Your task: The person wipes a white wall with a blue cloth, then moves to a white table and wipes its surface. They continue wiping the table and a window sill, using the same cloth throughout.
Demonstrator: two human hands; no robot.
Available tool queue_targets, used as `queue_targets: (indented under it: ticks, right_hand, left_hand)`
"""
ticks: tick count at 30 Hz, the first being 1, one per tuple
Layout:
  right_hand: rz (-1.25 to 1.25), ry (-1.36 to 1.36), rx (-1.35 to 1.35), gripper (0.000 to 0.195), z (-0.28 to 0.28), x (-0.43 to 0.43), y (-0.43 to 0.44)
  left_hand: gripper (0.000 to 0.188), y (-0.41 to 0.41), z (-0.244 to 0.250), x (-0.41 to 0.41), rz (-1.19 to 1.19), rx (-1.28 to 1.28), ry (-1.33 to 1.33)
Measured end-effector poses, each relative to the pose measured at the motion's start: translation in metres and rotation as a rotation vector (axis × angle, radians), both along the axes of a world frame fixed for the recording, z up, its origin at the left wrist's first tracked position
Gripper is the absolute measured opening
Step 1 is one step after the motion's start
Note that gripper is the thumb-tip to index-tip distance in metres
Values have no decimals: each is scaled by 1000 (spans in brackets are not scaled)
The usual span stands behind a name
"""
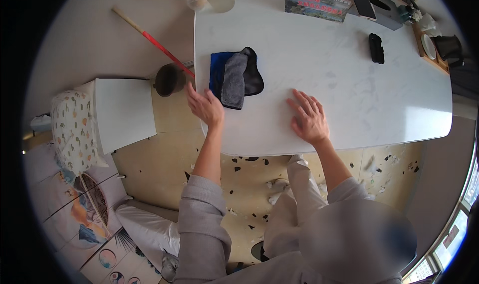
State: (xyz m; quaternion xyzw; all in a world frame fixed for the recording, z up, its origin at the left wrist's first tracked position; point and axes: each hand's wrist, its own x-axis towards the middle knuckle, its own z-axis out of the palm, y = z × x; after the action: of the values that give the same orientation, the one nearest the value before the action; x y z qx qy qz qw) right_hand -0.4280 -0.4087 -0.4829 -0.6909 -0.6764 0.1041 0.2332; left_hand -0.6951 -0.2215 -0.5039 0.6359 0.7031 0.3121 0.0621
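Observation:
A folded cloth lies near the left edge of the white table (pixel 284 67). Its grey plush part (pixel 234 80) rests on top, with a blue part (pixel 216 65) and a black-edged dark part (pixel 255 78) beside and under it. My left hand (pixel 207 107) is at the table's left edge, just left of the cloth's lower corner; its fingers are spread and hold nothing. Over the tabletop, right of the cloth, my right hand (pixel 310 117) is palm down with fingers apart and empty. Whether its fingertips touch the surface, I cannot tell.
A black case-like object (pixel 376 48), a printed sign (pixel 316 4) and a smartphone (pixel 361 0) are toward the table's far right. A red-and-tan stick (pixel 161 46) leans left, near a dark bin (pixel 170 80). Dark scraps (pixel 252 158) litter the floor.

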Motion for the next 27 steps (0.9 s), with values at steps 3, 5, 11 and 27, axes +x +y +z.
queue_targets:
  ticks: [3, 5, 11, 27]
  right_hand:
    - [-1, -8, -9, 60, -1, -2, 0]
    - [-3, -14, -21, 61, 0, -2, 1]
    - [4, -23, -52, 61, 3, -1, 1]
    - [-198, 311, 59, 53, 2, -34, 43]
  left_hand:
    - [54, -10, -13, -9, 176, -263, 153]
    - [53, -8, -13, -6, 197, -256, 202]
    - [48, -8, -13, -1, 214, -266, 260]
    - [48, -10, -4, -2, 208, -287, 264]
